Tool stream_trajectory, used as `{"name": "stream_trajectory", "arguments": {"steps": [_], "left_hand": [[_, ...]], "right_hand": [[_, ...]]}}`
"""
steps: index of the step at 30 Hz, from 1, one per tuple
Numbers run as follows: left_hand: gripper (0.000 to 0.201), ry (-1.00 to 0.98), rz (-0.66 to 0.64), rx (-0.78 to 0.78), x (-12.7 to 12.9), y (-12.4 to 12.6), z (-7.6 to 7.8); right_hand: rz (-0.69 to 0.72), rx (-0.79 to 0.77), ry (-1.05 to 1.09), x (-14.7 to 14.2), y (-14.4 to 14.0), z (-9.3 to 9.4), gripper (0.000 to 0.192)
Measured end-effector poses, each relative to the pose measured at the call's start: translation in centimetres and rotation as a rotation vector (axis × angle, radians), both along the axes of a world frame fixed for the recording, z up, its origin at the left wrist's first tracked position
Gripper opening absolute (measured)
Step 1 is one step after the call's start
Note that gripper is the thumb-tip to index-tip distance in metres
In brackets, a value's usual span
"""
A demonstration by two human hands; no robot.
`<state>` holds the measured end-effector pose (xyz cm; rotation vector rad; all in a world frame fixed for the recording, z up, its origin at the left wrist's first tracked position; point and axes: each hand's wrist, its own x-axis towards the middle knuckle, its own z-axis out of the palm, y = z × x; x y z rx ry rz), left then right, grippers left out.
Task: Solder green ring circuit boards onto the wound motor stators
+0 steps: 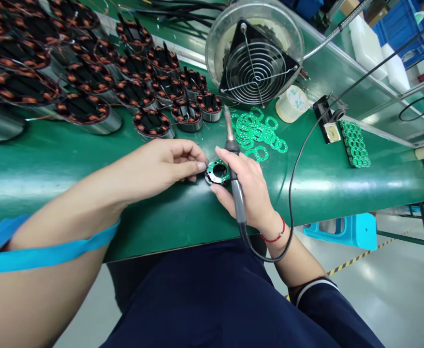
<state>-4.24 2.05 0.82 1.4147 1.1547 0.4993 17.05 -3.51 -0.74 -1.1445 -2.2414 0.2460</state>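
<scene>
the small motor stator sat on the green bench mat near the front edge, between the two hands, with a green ring-shaped circuit board seated on its top face. the left hand was pinched narrow, thumb and forefinger tips closed at the stator's left rim, seemingly on a fine wire there, though the wire itself was too small to make out. the right hand was wrapped around the soldering iron, its tip pointing up and away from the work, while the fingertips also rested against the stator's right side.

judged from its look, the stator was a dense little piece: a steel lamination core wound with copper, heavy for its size and stiff. the metal outer wall looked like the safe place to grip it, from the sides. the copper windings and their thin lead wires seemed fragile, and the board on top looked thin and easy to knock askew, so neither suited a firm hold.

behind it lay a loose heap of green ring boards, a roll of tape, and an extractor fan. rows of larger wound stators filled the left of the bench.
</scene>
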Motion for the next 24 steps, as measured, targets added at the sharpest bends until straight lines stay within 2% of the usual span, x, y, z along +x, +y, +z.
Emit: {"name": "stream_trajectory", "arguments": {"steps": [5, 9, 13, 19, 22, 24], "left_hand": [[0.023, -0.035, 0.092, -0.057, 0.9, -0.4, 0.4], [0.012, -0.061, 0.189, -0.093, 1.7, -0.6, 1.2], [0.01, -0.035, 0.259, -0.12, 2.4, -0.6, 1.5], [0.015, 0.031, 0.298, -0.172, 2.8, -0.6, 1.8], [0.016, 0.024, 0.301, -0.175, 2.8, -0.6, 1.7], [0.017, 0.017, 0.31, -0.166, 2.8, -0.6, 1.7]], "right_hand": [[0.037, -0.033, 0.008, -0.6, 0.3, 0.5, 0.043], [0.002, -0.041, 0.062, -0.4, 0.4, 0.5, 0.038], [-0.049, -0.075, 0.128, -0.2, 0.0, 0.5, 0.032], [-0.211, 0.05, 0.387, 0.4, -1.1, -0.7, 0.035], [-0.204, 0.114, 0.528, 0.8, -1.5, -1.7, 0.032], [-0.201, 0.121, 0.542, 1.0, -1.7, -2.1, 0.03]]}}
